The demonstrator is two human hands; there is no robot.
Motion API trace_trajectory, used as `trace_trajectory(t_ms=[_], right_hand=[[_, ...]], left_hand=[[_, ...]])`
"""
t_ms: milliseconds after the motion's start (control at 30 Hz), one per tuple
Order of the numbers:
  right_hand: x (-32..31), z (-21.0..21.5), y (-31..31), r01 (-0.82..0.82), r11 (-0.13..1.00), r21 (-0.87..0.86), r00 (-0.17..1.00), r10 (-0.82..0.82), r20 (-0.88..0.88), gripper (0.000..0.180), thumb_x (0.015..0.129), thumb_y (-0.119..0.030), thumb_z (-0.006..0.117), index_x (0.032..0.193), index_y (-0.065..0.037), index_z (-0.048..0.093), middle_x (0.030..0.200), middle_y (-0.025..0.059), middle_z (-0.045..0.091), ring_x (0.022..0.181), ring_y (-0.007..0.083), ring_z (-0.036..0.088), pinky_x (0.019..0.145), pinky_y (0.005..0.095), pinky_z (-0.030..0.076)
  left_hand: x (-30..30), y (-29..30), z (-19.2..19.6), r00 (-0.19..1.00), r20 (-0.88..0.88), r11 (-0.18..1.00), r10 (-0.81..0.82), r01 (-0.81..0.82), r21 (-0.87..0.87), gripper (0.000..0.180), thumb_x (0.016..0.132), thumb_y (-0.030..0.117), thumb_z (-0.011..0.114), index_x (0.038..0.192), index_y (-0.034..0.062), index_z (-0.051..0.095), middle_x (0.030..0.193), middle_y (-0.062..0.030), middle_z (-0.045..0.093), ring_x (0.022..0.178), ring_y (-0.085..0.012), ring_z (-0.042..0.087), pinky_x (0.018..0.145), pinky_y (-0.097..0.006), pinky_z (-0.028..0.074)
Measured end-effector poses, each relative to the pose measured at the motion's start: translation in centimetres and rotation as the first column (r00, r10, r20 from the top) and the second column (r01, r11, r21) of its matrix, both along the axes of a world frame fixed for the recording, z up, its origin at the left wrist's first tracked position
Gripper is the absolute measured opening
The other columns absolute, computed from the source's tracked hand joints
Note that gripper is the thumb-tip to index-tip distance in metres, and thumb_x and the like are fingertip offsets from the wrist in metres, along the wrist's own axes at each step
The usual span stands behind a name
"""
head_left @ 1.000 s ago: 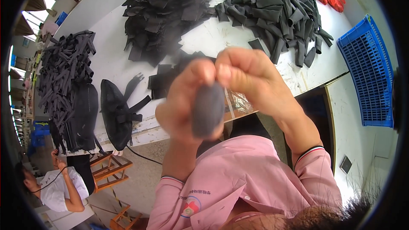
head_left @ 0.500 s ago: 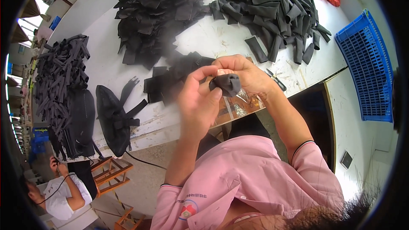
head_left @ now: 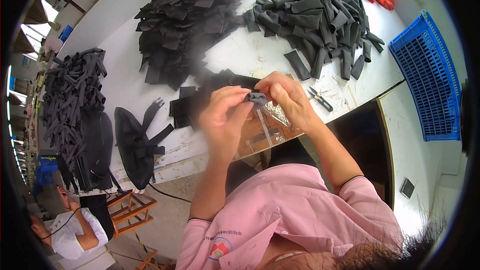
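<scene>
**Black fabric piece held above the bench**

The black fabric piece (head_left: 257, 99) was pinched between the left hand (head_left: 224, 115) and right hand (head_left: 287, 97), both grasping it, above the white bench (head_left: 240, 52), near small snips (head_left: 320, 99) and dark fabric piles (head_left: 185, 20).

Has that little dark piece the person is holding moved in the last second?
Yes. The small dark piece, pinched between both hands, was out over the table edge near the person; it now sits farther in over the white table.
</scene>
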State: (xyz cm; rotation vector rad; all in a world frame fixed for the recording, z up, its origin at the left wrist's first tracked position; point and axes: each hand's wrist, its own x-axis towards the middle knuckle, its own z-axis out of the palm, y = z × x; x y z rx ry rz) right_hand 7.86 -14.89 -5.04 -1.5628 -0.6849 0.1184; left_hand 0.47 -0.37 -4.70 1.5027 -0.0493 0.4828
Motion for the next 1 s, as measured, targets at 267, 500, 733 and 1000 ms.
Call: trace_trajectory(t_ms=[267,500,733,1000], right_hand=[[0.0,-0.6,0.2,0.095,0.88,-0.466,0.829,0.189,0.526,0.03,0.075,-0.027,0.059,0.061,-0.003,0.048,0.06,0.006,0.047,0.056,0.0253,0.05,0.048,0.036,0.039],[-0.3,-0.6,0.3,0.019,0.913,-0.408,0.897,0.165,0.41,0.023,0.076,-0.02,0.059,0.063,-0.002,0.052,0.063,0.0088,0.05,0.059,0.0268,0.052,0.049,0.0366,0.04],[-0.6,-2.9,0.1,-0.012,0.945,-0.327,0.916,0.142,0.375,0.014,0.078,-0.017,0.055,0.074,-0.004,0.057,0.067,0.0112,0.054,0.062,0.0287,0.054,0.053,0.0369,0.043],[-0.4,-3.2,0.1,-0.022,0.917,-0.398,0.934,0.161,0.319,0.022,0.08,-0.024,0.054,0.076,-0.002,0.056,0.066,0.012,0.055,0.061,0.0304,0.055,0.053,0.0379,0.043]], left_hand=[[-0.7,-0.4,-2.3,0.999,0.026,0.966,0.043,-0.035,-0.255,0.009,0.076,0.003,0.061,0.083,-0.0018,0.058,0.095,-0.0141,0.059,0.089,-0.0168,0.053,0.085,-0.03,0.039],[2.1,-0.4,1.3,0.984,0.05,0.966,-0.171,0.178,-0.191,0.016,0.075,0.005,0.062,0.086,-0.0044,0.057,0.092,-0.0107,0.058,0.086,-0.015,0.053,0.076,-0.026,0.043],[2.1,0.1,1.7,0.985,-0.086,0.915,-0.149,0.17,0.367,0.009,0.071,0.0,0.063,0.078,-0.0032,0.058,0.08,-0.0058,0.057,0.076,-0.0122,0.051,0.065,-0.024,0.043],[1.7,-0.9,1.3,0.99,-0.134,0.992,-0.05,0.065,0.11,0.009,0.076,0.001,0.06,0.083,-0.0024,0.059,0.08,-0.0079,0.059,0.08,-0.0132,0.054,0.071,-0.022,0.043]])
